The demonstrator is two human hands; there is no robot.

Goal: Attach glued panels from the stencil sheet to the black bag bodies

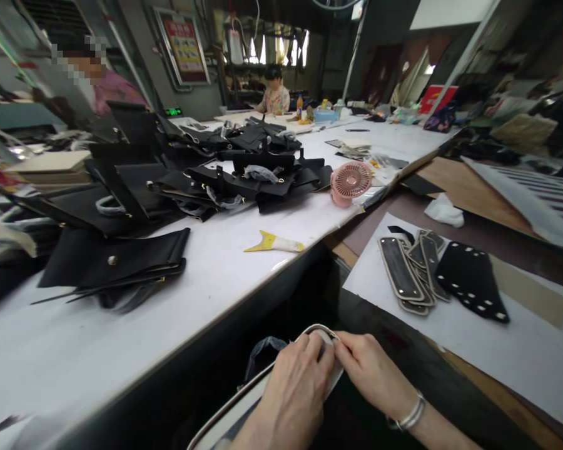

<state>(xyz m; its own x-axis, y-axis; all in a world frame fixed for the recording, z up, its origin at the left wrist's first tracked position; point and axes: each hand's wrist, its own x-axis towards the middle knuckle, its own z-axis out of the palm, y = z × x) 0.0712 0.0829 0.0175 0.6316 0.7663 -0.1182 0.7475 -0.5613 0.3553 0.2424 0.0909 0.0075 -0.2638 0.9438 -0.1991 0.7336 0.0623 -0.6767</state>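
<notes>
In the head view a bag (256, 395) with a pale lining and a dark rim lies low in front of me, at the table's edge. My left hand (304, 369) bends over its near end, fingers closed on the pale rim. At the tip of that rim my right hand (373, 369) pinches the edge between thumb and fingers; a silver bracelet circles the wrist. A plastic-wrapped strap (265, 350) loops up beside the bag. Most of the bag's lower body is hidden by my left hand and forearm.
Black bags (117, 259) are piled on the white table (225, 275). A yellow-tipped tool (274, 242) and a pink fan (351, 183) stand near its edge. On the right, dark strips (400, 269) and a studded black piece (471, 278) lie on white paper. Two people work beyond.
</notes>
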